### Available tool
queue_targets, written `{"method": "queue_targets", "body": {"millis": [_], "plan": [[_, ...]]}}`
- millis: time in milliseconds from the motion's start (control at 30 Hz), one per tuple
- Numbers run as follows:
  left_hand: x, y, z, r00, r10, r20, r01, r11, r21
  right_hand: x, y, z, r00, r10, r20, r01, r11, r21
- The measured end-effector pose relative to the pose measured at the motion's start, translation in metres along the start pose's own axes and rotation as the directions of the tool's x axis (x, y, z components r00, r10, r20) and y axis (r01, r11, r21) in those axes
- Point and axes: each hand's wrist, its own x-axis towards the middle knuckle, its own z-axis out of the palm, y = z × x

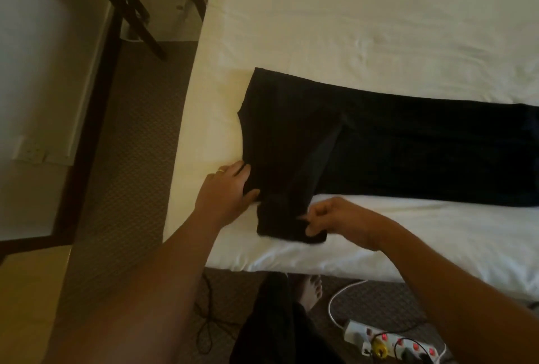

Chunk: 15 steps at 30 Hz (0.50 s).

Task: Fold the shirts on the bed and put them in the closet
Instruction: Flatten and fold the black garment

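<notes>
Two bare forearms reach in from the near edge toward a black shirt [379,144] spread on the bed [350,28]. Nearest of all, on the patterned brown carpet [131,159] below, sits a white power strip [393,340] with red glowing switches and a looping white cord, beside a bare foot [310,290] and a dark trouser leg. On the near strip of mattress the right hand [335,217] has its fingers curled, pinching the end of a sleeve [288,226] that is folded down across the shirt's body — a narrow, matte band ending in a squared cuff. The left hand [227,191], wearing a gold ring [220,170], grips the shirt's edge just beside the sleeve, thumb on top of the fabric and fingers curled at its border. Beyond the hands the shirt runs as a long dark rectangle to the right, soft and unshiny, with a slanting fold line where the sleeve turns. Around it the white sheet is smooth cotton with faint creases. Farthest off, at the upper left, stand the dark wooden legs of a chair [140,13] against a pale wall.
</notes>
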Motion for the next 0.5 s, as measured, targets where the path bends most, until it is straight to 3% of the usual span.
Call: {"method": "queue_targets", "body": {"millis": [67, 100, 133, 200, 300, 367, 433, 500], "plan": [[-0.003, 0.003, -0.001, 1.000, -0.019, 0.020, 0.020, 0.999, -0.047, -0.005, 0.015, 0.004, 0.980, 0.155, 0.128, -0.140, 0.983, -0.120], [-0.004, 0.005, -0.001, 0.999, -0.029, 0.033, 0.032, 0.997, -0.066, -0.006, 0.017, 0.004, 0.976, 0.183, 0.120, -0.165, 0.975, -0.146], [-0.006, 0.006, 0.000, 0.998, -0.039, 0.041, 0.042, 0.996, -0.073, -0.005, 0.019, 0.004, 0.986, 0.162, 0.039, -0.155, 0.978, -0.141], [-0.011, 0.009, 0.002, 0.999, -0.034, -0.003, 0.034, 0.999, -0.042, 0.004, 0.022, 0.003, 0.962, 0.028, -0.271, -0.052, 0.995, -0.081], [-0.022, 0.022, 0.008, 0.973, -0.076, -0.220, 0.061, 0.995, -0.075, 0.022, 0.021, 0.002, 0.758, -0.051, -0.650, 0.039, 0.999, -0.032], [-0.025, 0.038, 0.009, 0.964, -0.171, -0.204, 0.089, 0.929, -0.358, 0.036, 0.016, 0.003, 0.692, -0.064, -0.719, 0.008, 0.997, -0.081], [-0.025, 0.053, 0.013, 0.975, -0.208, -0.074, 0.128, 0.808, -0.576, 0.045, 0.005, 0.009, 0.639, -0.090, -0.764, -0.045, 0.987, -0.155], [-0.028, 0.064, 0.017, 0.966, -0.220, -0.135, 0.126, 0.858, -0.497, 0.053, -0.006, 0.016, 0.558, -0.149, -0.816, -0.131, 0.956, -0.264]]}}
